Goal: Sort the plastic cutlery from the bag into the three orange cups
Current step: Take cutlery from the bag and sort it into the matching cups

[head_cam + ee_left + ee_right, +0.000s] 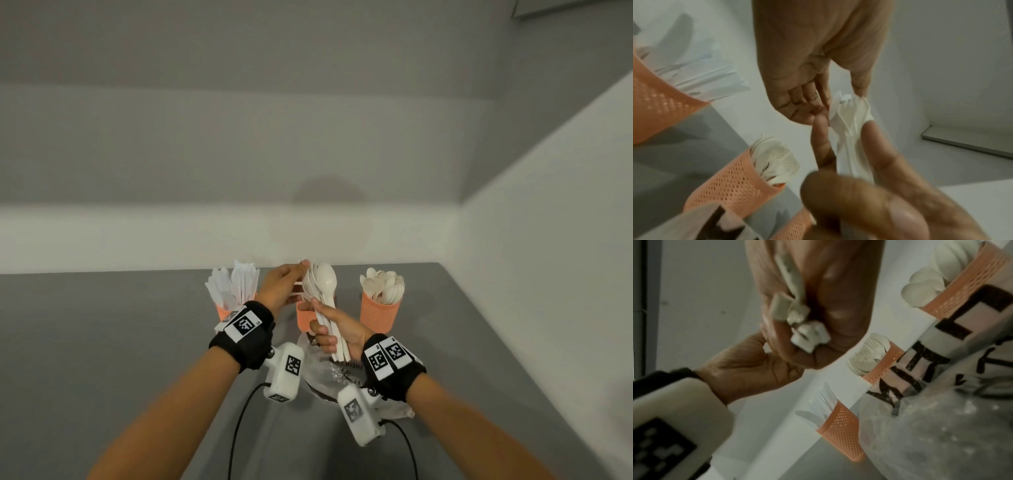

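My right hand (327, 334) grips a bundle of white plastic cutlery (325, 291) by its handles, spoon bowls up, in front of the middle orange cup (304, 320). In the right wrist view the handle ends (803, 331) stick out of my right hand (807, 318). My left hand (300, 272) reaches in from the left. Its thumb and fingers pinch the top of the bundle (851, 129). The left cup (222, 311) holds knives, the middle one forks, and the right cup (378, 315) spoons. The clear printed bag (342, 375) lies crumpled under my right wrist.
The cups stand in a row at the back of the grey table (102, 342), close to the white wall (205, 171). Another wall (548, 240) closes the right side. Cables run from both wrist cameras toward me.
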A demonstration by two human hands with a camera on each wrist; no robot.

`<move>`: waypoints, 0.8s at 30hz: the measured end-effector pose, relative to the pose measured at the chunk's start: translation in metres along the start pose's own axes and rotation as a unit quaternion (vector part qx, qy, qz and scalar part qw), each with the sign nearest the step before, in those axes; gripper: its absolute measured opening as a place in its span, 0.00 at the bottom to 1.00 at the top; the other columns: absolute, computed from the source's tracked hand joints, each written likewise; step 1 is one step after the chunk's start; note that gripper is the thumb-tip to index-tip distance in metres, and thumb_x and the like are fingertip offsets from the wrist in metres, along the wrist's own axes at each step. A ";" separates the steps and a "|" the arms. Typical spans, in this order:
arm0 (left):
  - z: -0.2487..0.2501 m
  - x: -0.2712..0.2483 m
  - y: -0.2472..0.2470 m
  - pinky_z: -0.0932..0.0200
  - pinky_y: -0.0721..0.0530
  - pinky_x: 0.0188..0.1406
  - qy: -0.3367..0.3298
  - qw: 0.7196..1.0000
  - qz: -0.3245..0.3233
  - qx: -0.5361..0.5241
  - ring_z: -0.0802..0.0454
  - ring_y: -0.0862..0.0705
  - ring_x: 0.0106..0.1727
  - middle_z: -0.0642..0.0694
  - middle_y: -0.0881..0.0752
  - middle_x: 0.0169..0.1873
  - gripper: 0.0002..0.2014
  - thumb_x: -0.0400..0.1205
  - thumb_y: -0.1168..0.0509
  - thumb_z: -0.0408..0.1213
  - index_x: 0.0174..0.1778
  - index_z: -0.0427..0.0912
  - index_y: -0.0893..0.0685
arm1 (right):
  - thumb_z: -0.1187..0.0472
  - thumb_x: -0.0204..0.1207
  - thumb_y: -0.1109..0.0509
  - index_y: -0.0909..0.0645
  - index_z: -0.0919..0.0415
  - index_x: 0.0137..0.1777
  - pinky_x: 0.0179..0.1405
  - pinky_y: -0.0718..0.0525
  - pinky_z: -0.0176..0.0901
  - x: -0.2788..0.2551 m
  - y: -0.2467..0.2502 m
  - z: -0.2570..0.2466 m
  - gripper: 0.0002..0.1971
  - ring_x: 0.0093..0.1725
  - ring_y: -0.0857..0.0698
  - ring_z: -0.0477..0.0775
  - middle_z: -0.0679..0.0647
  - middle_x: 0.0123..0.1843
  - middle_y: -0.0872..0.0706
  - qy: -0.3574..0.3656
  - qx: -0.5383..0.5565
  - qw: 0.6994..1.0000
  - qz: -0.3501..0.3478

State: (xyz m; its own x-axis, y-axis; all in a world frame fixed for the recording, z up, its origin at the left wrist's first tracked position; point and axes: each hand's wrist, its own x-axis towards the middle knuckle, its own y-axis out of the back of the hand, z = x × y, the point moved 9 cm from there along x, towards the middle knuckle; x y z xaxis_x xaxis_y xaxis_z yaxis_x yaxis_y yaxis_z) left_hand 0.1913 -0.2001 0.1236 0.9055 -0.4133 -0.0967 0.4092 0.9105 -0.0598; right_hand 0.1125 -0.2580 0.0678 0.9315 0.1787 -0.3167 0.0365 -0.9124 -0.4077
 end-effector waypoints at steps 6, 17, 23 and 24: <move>0.007 0.005 0.012 0.72 0.19 0.25 -0.006 1.000 -0.009 -0.006 0.59 0.20 0.27 0.46 0.18 0.33 0.05 0.81 0.36 0.32 0.41 0.39 0.18 | 0.46 0.83 0.47 0.25 0.53 0.60 0.10 0.37 0.28 0.001 0.002 0.002 0.15 0.12 0.35 0.39 0.46 0.18 0.28 0.007 -0.049 0.999 0.005; 0.007 0.010 0.038 0.69 0.23 0.22 -0.044 0.997 0.062 0.002 0.56 0.24 0.25 0.47 0.22 0.27 0.11 0.79 0.32 0.38 0.33 0.41 0.23 | 0.54 0.82 0.39 0.22 0.57 0.50 0.11 0.32 0.28 0.001 0.014 -0.008 0.08 0.15 0.28 0.41 0.51 0.27 0.15 0.039 -0.048 0.996 0.060; 0.006 0.006 0.027 0.72 0.18 0.27 -0.017 0.999 -0.029 0.034 0.53 0.19 0.36 0.44 0.17 0.40 0.02 0.82 0.36 0.31 0.47 0.39 0.19 | 0.53 0.84 0.42 0.21 0.53 0.56 0.11 0.32 0.29 0.002 0.016 -0.004 0.10 0.14 0.28 0.42 0.54 0.32 0.11 0.035 -0.062 0.996 0.043; 0.006 0.005 0.027 0.72 0.17 0.28 -0.015 0.999 -0.033 0.034 0.53 0.19 0.36 0.43 0.16 0.40 0.02 0.82 0.37 0.31 0.46 0.39 0.19 | 0.52 0.84 0.43 0.21 0.53 0.56 0.11 0.32 0.29 0.002 0.016 -0.004 0.10 0.14 0.28 0.42 0.55 0.33 0.10 0.035 -0.065 0.996 0.040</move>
State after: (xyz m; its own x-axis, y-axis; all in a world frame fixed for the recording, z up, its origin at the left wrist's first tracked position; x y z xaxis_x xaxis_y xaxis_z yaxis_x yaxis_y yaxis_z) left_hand 0.2076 -0.1777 0.1272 0.8787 -0.4728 -0.0657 0.4740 0.8805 0.0029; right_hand 0.1161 -0.2733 0.0638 0.9562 0.0821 -0.2810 0.0039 -0.9633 -0.2684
